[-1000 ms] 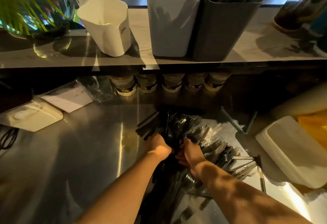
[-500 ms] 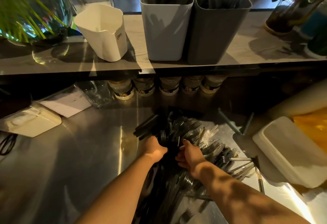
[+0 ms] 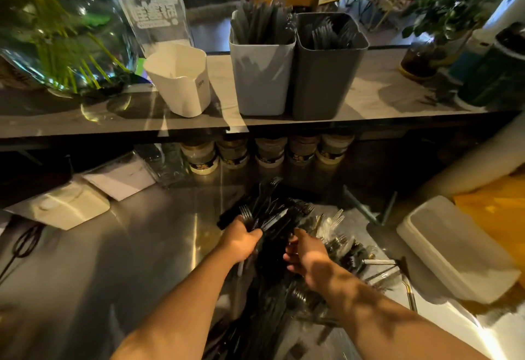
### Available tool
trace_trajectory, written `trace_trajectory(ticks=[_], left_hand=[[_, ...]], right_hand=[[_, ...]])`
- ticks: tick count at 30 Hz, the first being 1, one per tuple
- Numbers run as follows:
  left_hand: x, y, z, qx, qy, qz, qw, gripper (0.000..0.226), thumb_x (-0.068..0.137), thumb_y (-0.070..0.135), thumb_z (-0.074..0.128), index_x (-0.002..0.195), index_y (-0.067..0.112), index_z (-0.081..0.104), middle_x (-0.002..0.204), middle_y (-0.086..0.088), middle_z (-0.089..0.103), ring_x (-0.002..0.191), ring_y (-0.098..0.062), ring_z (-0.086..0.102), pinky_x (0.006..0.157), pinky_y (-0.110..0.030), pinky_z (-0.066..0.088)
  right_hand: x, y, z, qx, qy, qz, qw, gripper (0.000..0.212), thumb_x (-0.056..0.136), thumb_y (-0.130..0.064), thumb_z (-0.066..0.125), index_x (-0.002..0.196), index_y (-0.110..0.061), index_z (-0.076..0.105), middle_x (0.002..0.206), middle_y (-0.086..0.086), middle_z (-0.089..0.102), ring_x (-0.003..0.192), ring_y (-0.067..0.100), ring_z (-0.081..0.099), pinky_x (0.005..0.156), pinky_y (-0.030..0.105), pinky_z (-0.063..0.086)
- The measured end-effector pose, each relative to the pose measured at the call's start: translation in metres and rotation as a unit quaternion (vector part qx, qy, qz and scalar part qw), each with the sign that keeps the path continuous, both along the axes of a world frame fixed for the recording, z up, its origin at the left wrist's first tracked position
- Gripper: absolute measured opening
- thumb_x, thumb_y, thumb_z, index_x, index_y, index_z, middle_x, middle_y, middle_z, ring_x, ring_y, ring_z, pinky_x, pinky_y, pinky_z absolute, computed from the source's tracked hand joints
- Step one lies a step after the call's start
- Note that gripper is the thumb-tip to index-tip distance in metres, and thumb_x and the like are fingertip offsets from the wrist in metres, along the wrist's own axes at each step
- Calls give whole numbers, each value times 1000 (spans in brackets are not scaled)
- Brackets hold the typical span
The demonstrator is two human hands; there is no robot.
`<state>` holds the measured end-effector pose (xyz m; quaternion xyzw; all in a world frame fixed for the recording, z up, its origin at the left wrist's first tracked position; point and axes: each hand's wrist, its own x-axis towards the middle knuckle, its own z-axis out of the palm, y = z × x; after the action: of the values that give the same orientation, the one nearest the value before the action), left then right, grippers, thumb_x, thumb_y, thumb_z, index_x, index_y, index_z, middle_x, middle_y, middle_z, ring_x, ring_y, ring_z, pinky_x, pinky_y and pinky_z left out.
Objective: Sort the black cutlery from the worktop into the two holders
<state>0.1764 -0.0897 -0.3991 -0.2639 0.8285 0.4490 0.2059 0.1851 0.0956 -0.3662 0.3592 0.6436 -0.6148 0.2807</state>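
Fingers of left hand (image 3: 238,241) clamped on a bundle of black forks (image 3: 267,212); right hand (image 3: 305,254) curled into the cutlery pile (image 3: 272,302) on the worktop (image 3: 127,260), grip unclear. Light holder (image 3: 260,75) and dark holder (image 3: 326,75) on the shelf (image 3: 383,95) are partly filled; much remains.

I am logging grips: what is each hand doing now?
Left hand: closed on a bunch of black forks.
Right hand: curled in the cutlery pile; grip cannot be told.

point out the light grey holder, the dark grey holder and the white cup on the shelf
light grey holder (image 3: 261,78), head view, front wall
dark grey holder (image 3: 326,81), head view, front wall
white cup (image 3: 181,86), head view, outer side wall
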Motion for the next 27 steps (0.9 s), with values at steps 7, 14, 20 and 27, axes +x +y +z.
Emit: trace_trajectory(ticks=[7,14,20,27], left_hand=[[8,11,61,-5,33,-14,999,51,86,40,71,134,25,57,111,-15,74,103,-35,70,94,-40,57],[10,24,103,114,70,90,987,27,90,27,70,110,13,60,86,-7,68,69,-25,67,63,-35,53],[9,38,130,152,114,107,976,12,89,13,64,100,11,67,72,-5,63,59,-20,60,51,-30,53],[25,50,145,173,140,47,974,12,88,15,62,91,11,74,78,-8,75,76,-28,73,73,-39,60]], right_hand=[[5,9,17,-32,43,-2,999,27,108,-37,46,91,-18,57,72,6,57,55,19,54,48,24,41],[-4,13,53,-37,83,-20,996,28,108,-34,51,121,-12,63,77,6,60,64,21,56,57,29,38],[10,11,73,-120,44,127,984,48,101,-67,46,105,-22,61,99,4,76,90,24,69,74,36,47],[24,14,88,-154,93,139,974,52,99,-69,47,99,-20,65,95,6,71,81,22,70,80,39,48]])
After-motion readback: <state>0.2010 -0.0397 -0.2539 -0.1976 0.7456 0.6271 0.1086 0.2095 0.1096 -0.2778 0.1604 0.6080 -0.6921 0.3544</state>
